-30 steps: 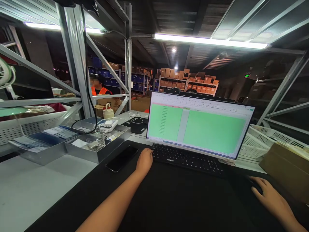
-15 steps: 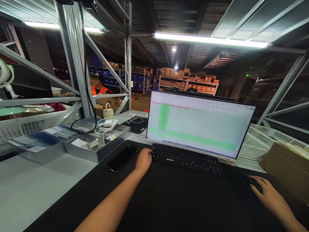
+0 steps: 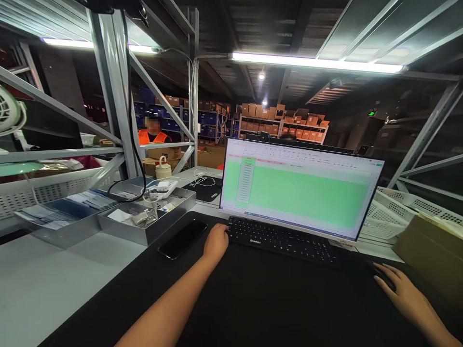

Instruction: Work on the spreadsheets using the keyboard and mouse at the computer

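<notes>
My left hand (image 3: 216,242) rests at the left end of a black keyboard (image 3: 277,242), fingertips on its keys and gripping nothing. On the right, my right hand (image 3: 404,290) lies over a dark computer mouse (image 3: 385,275), its fingers draped around it. Behind the keyboard stands a monitor (image 3: 300,190) showing a spreadsheet, mostly green, with one column of entries outlined; the text is too small to read. A black smartphone (image 3: 183,239) lies face up left of my left hand. Keyboard, phone and mouse all sit on a black desk mat (image 3: 275,303).
Grey trays (image 3: 144,235) with packets, papers and a white power strip (image 3: 163,189) stand at left. A cardboard box (image 3: 430,255) and white perforated baskets (image 3: 385,212) border the right side. Beyond the metal rack, a person in an orange vest (image 3: 155,137) is near shelves of boxes.
On the monitor, the green highlight has spread from a band over most of the sheet, and a column range is now outlined. Both hands stay in place; the view shifts slightly.
</notes>
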Tool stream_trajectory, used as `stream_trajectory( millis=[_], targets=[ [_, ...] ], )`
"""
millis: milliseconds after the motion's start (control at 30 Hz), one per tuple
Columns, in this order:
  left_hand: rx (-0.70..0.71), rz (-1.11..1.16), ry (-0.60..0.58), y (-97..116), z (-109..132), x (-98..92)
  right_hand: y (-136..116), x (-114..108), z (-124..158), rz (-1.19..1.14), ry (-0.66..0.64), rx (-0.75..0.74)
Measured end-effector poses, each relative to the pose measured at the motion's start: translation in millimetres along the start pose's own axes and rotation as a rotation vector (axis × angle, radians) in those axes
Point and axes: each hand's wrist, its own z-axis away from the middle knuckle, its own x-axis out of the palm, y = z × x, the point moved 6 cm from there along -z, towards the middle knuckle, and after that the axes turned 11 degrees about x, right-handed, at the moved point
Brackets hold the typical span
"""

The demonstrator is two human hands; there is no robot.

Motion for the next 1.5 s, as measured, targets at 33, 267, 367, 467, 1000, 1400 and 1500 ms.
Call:
stream_trajectory(
  millis=[33, 267, 367, 467, 1000, 1400, 1500],
  targets=[
    [0.001, -0.001, -0.002, 1, 0, -0.3, -1, -1, 0, 0.001, -0.001, 0.011],
    [0.007, -0.008, 0.005, 1, 1, 0.2, -9, -4, 2, -0.002, -0.003, 0.033],
    [0.017, -0.009, 0.009, 1, 0, 0.7, -7, -3, 2, -0.004, -0.010, 0.036],
    [0.022, -0.012, 0.010, 1, 0, 0.6, -3, 0, 1, -0.009, -0.001, 0.032],
    [0.016, -0.008, -0.009, 2, 1, -0.9, 12, 5, -5, 0.077, 0.030, 0.005],
    [0.021, -0.005, -0.002, 1, 1, 0.5, 7, 0, -4, 0.071, 0.050, 0.022],
    [0.020, -0.002, 0.003, 1, 1, 0.9, 8, 1, -5, 0.060, 0.034, 0.016]
  ],
)
